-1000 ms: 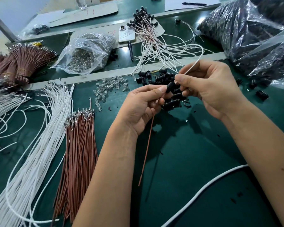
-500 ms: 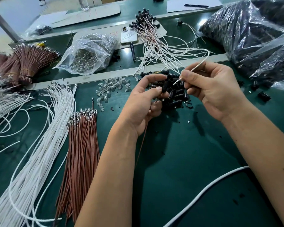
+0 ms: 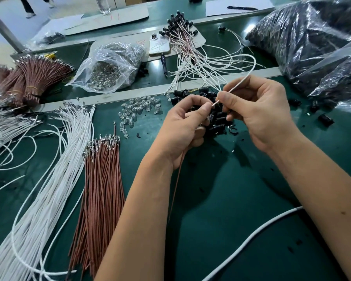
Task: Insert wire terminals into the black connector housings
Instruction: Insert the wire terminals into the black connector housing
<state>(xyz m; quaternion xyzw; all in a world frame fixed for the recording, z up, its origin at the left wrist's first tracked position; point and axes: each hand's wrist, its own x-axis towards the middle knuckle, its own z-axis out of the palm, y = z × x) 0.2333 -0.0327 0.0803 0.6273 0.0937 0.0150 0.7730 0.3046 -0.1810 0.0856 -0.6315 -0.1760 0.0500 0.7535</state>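
My left hand (image 3: 187,126) is curled around a small black housing that its fingers mostly hide; a brown wire (image 3: 175,189) hangs down from that fist. My right hand (image 3: 257,110) pinches a white wire (image 3: 236,87) between thumb and forefinger, its tip pointing at the left hand's fingertips. Directly behind both hands lies a pile of loose black connector housings (image 3: 219,120). A bundle of brown terminal wires (image 3: 101,179) and a sheaf of white terminal wires (image 3: 55,169) lie on the green mat to the left.
Clear bulbs (image 3: 138,110) are scattered left of the pile. Behind a metal rail sit a clear bag of bulbs (image 3: 109,67), a phone (image 3: 159,45), finished wired assemblies (image 3: 190,43) and tied brown bundles (image 3: 34,78). Large bags of black parts (image 3: 304,37) fill the right. A white cable (image 3: 251,238) crosses bottom right.
My right hand has brought the white wire's tip closer to the left hand's fingertips. My left hand's fingers have curled tighter around the housing.
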